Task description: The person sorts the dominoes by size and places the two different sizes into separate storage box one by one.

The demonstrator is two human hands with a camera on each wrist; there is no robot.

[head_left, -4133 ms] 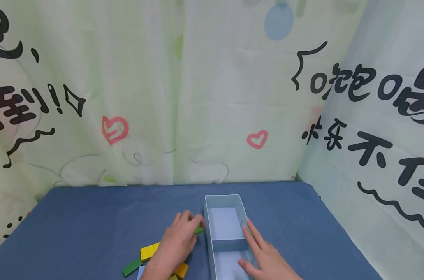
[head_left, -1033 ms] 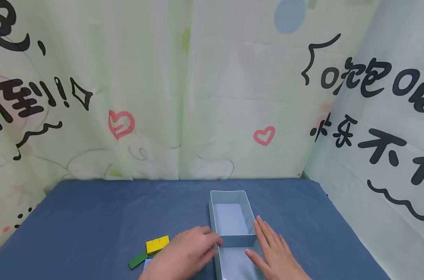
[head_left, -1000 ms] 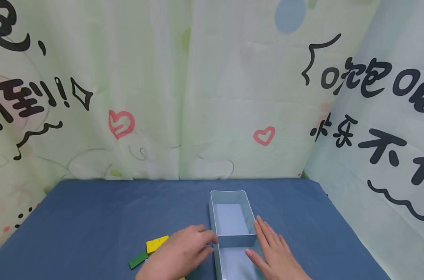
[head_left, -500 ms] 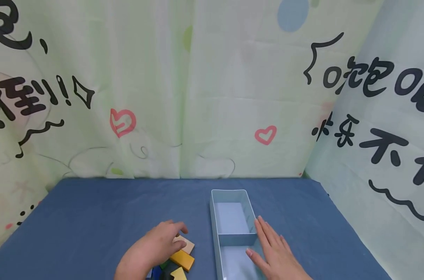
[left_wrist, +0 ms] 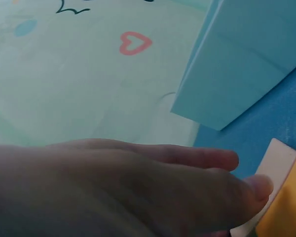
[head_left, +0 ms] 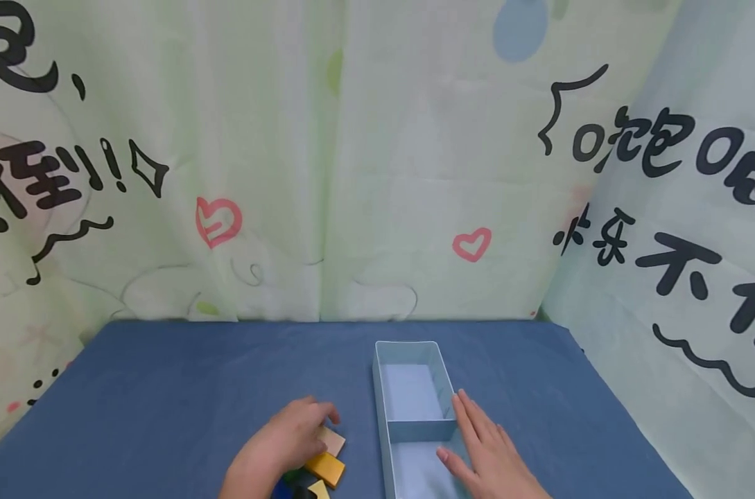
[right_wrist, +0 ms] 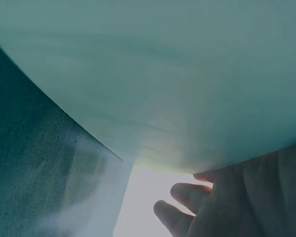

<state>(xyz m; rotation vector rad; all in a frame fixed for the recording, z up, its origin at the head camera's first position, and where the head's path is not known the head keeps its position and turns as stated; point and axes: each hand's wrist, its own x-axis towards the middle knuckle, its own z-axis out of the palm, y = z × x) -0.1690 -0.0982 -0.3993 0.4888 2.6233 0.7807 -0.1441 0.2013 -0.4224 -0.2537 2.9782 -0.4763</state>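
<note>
My left hand [head_left: 290, 433] is low over a pile of wooden blocks, palm down, thumb and index finger apart. Its thumb overlaps a pale beige block [head_left: 333, 441] in the left wrist view, where the index finger stretches straight above it. Beside that lie an orange block [head_left: 326, 468], a light yellow block [head_left: 319, 489] and a dark blue block [head_left: 281, 489]; the hand hides other blocks. My right hand [head_left: 492, 450] rests with straight fingers along the right rim of a light blue two-compartment box [head_left: 382, 416], its thumb over the near compartment.
A blue cloth [head_left: 184, 388] covers the table. Printed curtains [head_left: 389, 173] stand behind it and along both sides. The box's divider [head_left: 422, 430] separates its far and near compartments.
My left hand was beside the box with a green block, then at its left wall; it has drawn back left and lowered over the pile. The right hand stays on the box.
</note>
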